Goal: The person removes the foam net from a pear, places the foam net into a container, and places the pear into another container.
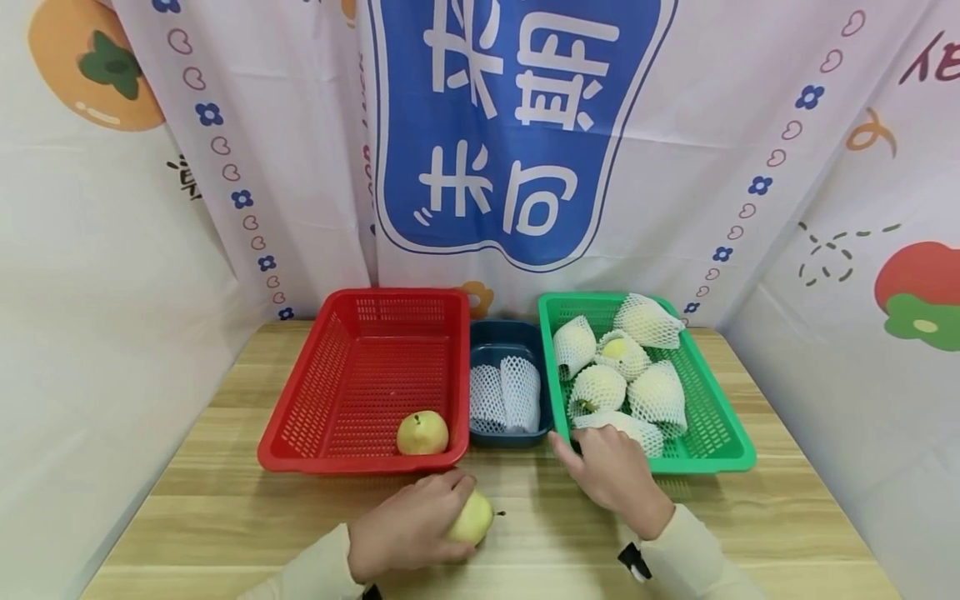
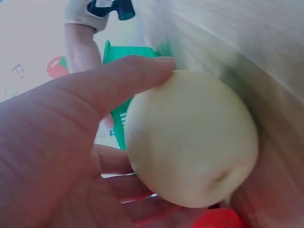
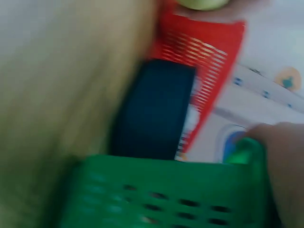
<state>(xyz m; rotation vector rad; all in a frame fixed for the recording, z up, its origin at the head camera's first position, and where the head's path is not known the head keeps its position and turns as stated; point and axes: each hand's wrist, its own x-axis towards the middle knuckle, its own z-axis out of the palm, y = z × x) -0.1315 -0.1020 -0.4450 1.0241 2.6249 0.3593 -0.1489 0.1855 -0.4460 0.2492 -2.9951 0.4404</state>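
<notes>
My left hand (image 1: 416,523) holds a bare yellow-green pear (image 1: 472,518) low over the table, in front of the red basket. In the left wrist view, the thumb lies over one side of this pear (image 2: 192,137) and fingers curl beneath it. My right hand (image 1: 617,475) is at the near left corner of the green basket (image 1: 712,465), its thumb by the rim. Its fingertips are hidden, close to a pear in a white foam net (image 1: 622,427). Another bare pear (image 1: 422,433) sits in the near right corner of the red basket (image 1: 273,433).
Between the baskets stands a dark blue tub (image 1: 506,440) with two white foam net sleeves (image 1: 520,392). Several net-wrapped pears (image 1: 598,387) lie in the green basket. A printed cloth (image 1: 315,150) hangs behind the wooden table (image 1: 202,500).
</notes>
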